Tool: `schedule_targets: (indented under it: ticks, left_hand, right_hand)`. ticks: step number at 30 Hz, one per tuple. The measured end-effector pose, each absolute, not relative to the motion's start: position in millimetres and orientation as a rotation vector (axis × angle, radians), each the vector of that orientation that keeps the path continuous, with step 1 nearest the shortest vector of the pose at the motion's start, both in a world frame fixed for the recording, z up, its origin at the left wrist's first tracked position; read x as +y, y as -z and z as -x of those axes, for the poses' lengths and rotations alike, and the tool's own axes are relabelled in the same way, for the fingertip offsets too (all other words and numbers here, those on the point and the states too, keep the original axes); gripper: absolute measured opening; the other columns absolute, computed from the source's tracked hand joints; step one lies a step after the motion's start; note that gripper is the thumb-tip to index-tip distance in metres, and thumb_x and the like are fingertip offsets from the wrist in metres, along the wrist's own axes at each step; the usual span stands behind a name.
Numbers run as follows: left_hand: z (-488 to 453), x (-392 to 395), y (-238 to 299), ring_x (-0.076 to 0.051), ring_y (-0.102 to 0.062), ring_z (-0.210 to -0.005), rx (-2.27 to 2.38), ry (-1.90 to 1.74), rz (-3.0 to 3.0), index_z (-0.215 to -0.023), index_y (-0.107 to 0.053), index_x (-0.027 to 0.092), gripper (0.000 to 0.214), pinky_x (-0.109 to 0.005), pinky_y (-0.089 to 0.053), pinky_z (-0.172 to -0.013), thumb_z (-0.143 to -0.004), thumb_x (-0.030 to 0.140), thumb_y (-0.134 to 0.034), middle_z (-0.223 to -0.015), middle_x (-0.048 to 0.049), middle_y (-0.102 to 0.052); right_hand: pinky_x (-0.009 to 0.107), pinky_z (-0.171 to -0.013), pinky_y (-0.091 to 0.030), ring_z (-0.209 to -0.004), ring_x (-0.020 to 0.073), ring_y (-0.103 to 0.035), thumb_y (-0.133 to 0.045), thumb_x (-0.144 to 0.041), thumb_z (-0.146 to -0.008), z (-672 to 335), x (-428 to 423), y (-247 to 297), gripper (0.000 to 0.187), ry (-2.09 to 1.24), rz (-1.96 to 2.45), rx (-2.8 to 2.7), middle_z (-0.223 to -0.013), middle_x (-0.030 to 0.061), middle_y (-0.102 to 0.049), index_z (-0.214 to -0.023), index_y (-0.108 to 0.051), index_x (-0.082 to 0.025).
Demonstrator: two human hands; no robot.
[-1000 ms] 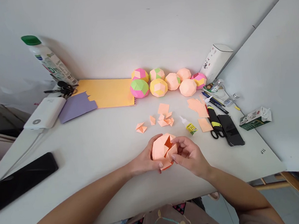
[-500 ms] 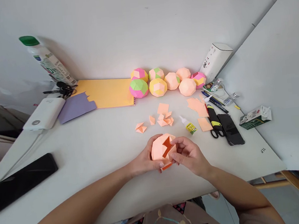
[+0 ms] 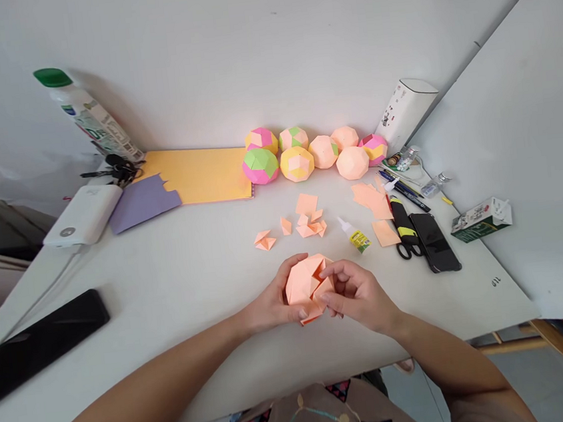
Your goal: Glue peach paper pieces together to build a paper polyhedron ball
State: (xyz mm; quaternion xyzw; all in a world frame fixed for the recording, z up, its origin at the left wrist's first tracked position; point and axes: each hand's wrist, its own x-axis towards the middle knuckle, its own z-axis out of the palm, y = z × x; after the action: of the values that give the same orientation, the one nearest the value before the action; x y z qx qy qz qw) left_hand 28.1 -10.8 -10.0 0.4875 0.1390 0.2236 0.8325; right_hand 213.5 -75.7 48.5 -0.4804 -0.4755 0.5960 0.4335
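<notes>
A peach folded-paper ball (image 3: 303,282) with a gap in its upper right side is held above the near part of the table. My left hand (image 3: 271,299) wraps round its left side, thumb at the bottom and fingers behind. With thumb and forefinger, my right hand (image 3: 355,292) pinches a paper flap at the right edge of the gap. Just beyond the ball lie folded peach paper pieces (image 3: 312,224), a smaller folded piece (image 3: 286,226) and another folded piece (image 3: 265,241). A small glue bottle (image 3: 355,234) lies to their right.
Several finished paper balls (image 3: 297,163) line the wall. Yellow paper (image 3: 202,176) and purple paper (image 3: 142,204) lie back left, near a white power bank (image 3: 83,215). Scissors (image 3: 405,231), a phone (image 3: 434,242) and a carton (image 3: 481,220) are at right; a black device (image 3: 44,347) sits left.
The gap in the paper ball has narrowed as the flaps moved together under my right fingers. Both hands keep nearly the same place and hold.
</notes>
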Motion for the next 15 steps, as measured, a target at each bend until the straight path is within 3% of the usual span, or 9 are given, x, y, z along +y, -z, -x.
schedule_targets:
  ticks: [7,11,15]
  left_hand:
    - [-28.4,-11.5,9.5,-0.032,-0.059,-0.107,0.156,-0.492,-0.996,-0.142,-0.015,0.033,0.088,-0.044,-0.049,-0.081,-0.075,0.043,-0.072,-0.126,-0.015,-0.052]
    - [-29.9,-11.1,13.0,-0.034,-0.054,-0.115,0.078,-0.486,-1.039,-0.142,-0.011,0.037,0.1,-0.053,-0.043,-0.091,-0.069,0.04,-0.078,-0.137,-0.0157,-0.041]
    - [-30.4,-13.3,16.4,-0.038,-0.044,-0.124,0.158,-0.567,-1.228,-0.141,-0.017,0.032,0.103,-0.054,-0.041,-0.096,-0.062,0.037,-0.083,-0.143,-0.0173,-0.03]
  right_hand:
    - [0.02,-0.049,-0.047,-0.054,0.0078,-0.058,-0.068,-0.026,-0.079,-212.9,-75.3,-48.2,0.023,-1.515,1.21,-1.174,-0.069,-0.0042,-0.058,-0.097,-0.055,-0.02]
    - [0.02,-0.047,-0.046,-0.053,0.0083,-0.057,-0.069,-0.026,-0.078,-214.9,-73.6,-49.5,0.023,-1.553,1.2,-1.142,-0.067,-0.0041,-0.058,-0.096,-0.056,-0.019]
    - [0.019,-0.045,-0.045,-0.052,0.008,-0.056,-0.072,-0.025,-0.074,-219.5,-71.6,-50.2,0.026,-1.598,1.191,-1.11,-0.069,-0.0038,-0.058,-0.095,-0.057,-0.019]
